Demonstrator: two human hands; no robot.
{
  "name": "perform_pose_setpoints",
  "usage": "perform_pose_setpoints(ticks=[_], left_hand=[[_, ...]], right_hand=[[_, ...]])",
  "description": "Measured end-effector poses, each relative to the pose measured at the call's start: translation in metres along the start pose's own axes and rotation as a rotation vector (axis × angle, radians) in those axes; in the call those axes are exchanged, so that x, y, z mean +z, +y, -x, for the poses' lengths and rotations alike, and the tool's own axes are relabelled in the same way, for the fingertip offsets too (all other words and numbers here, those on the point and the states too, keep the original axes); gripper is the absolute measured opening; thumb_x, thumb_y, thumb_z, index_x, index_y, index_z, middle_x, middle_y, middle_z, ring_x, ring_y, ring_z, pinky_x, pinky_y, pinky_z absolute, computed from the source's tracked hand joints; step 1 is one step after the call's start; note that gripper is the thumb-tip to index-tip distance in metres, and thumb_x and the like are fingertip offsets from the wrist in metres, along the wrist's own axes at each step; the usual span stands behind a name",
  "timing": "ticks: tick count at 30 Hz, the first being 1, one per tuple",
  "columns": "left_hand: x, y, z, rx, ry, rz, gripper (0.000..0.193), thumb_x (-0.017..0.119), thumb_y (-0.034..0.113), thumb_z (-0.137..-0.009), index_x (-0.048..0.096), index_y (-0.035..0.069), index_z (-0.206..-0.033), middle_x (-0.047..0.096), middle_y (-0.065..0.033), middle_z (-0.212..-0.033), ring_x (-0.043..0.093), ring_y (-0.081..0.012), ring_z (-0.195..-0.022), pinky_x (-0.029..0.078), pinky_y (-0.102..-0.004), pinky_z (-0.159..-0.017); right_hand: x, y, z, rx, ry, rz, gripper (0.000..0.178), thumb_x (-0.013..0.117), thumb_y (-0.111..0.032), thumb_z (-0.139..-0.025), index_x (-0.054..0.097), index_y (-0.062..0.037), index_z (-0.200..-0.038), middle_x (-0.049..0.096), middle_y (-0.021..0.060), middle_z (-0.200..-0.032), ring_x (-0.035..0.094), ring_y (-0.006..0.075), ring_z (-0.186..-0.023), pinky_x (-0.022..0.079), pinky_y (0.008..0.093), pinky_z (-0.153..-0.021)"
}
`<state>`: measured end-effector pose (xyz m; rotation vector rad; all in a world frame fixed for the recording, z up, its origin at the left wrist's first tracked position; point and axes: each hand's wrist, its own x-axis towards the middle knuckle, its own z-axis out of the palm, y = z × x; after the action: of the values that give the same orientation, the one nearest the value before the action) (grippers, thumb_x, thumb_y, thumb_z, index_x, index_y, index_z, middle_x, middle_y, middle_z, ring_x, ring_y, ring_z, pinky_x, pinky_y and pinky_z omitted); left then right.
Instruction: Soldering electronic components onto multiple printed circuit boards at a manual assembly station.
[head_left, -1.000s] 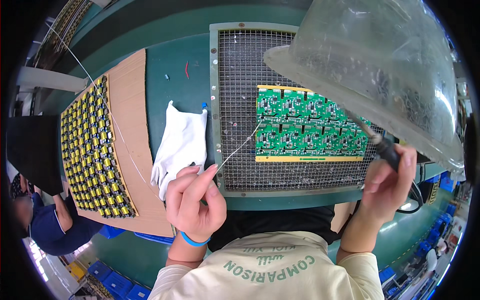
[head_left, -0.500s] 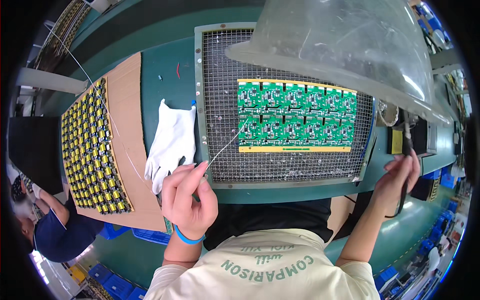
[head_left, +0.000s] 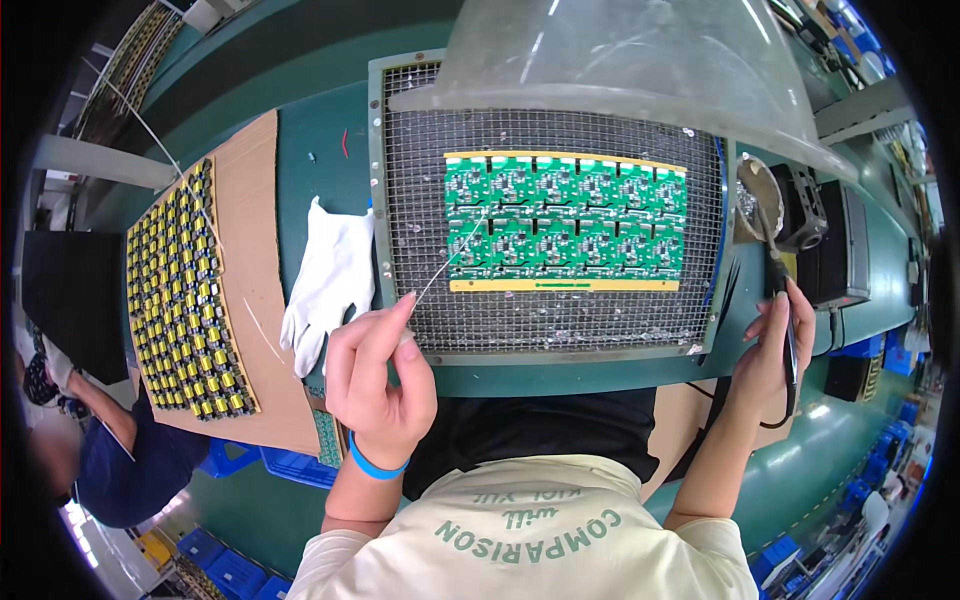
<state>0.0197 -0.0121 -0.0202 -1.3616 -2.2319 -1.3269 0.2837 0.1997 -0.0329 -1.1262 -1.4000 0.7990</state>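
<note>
A green circuit board panel with yellow edge strips lies on a metal mesh tray. My left hand pinches a thin solder wire whose tip rests over the panel's left side. My right hand grips a black soldering iron at the tray's right edge, its tip pointing up toward a round tin of metal wool.
A clear plastic fume hood hangs over the tray's far side. A white glove lies left of the tray, beside a cardboard sheet carrying rows of yellow and black components. Another person sits at lower left. Black equipment stands at right.
My right hand has carried the soldering iron away from the board to the right, up to the tin. The left hand keeps the wire over the board.
</note>
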Motion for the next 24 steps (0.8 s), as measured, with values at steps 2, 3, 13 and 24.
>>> perform_pose_setpoints(ticks=[2,3,13,24], left_hand=[[0.007,0.003,-0.004,0.027,-0.011,0.018,0.027,0.051,-0.003,-0.081,0.063,-0.005,-0.106,0.055,-0.0117,-0.085,0.050,-0.0138,-0.066,0.041,-0.0227,-0.055],[0.009,0.005,-0.005,0.028,-0.009,0.017,0.027,0.051,-0.003,-0.081,0.063,-0.005,-0.106,0.055,-0.0117,-0.085,0.050,-0.0138,-0.066,0.041,-0.0227,-0.055],[0.033,0.029,-0.006,0.088,-0.118,0.120,0.035,0.055,-0.010,-0.072,0.063,-0.005,-0.106,0.056,-0.0102,-0.081,0.054,-0.0186,-0.066,0.047,-0.0267,-0.060],[0.055,0.048,-0.011,0.146,-0.185,0.128,0.031,0.053,-0.006,-0.077,0.064,-0.003,-0.106,0.055,-0.0098,-0.080,0.053,-0.0149,-0.063,0.045,-0.0247,-0.057]], right_hand=[[0.001,-0.001,0.001,-0.024,0.048,-0.049,0.020,0.052,-0.004,-0.091,0.057,0.0037,-0.109,0.059,0.0061,-0.073,0.042,0.0035,-0.050,0.033,0.0168,-0.048],[0.000,-0.003,0.001,-0.026,0.048,-0.051,0.020,0.052,-0.004,-0.091,0.057,0.0037,-0.109,0.059,0.0061,-0.073,0.042,0.0035,-0.050,0.033,0.0168,-0.048],[-0.006,-0.006,0.004,-0.039,0.069,-0.231,0.020,0.048,-0.004,-0.092,0.053,0.0024,-0.110,0.058,0.0082,-0.073,0.043,0.0055,-0.049,0.035,0.0172,-0.049],[-0.005,0.007,0.001,0.071,0.031,-0.148,0.020,0.055,-0.002,-0.088,0.057,0.0044,-0.107,0.061,0.0097,-0.079,0.049,0.0055,-0.053,0.036,0.0158,-0.045]])
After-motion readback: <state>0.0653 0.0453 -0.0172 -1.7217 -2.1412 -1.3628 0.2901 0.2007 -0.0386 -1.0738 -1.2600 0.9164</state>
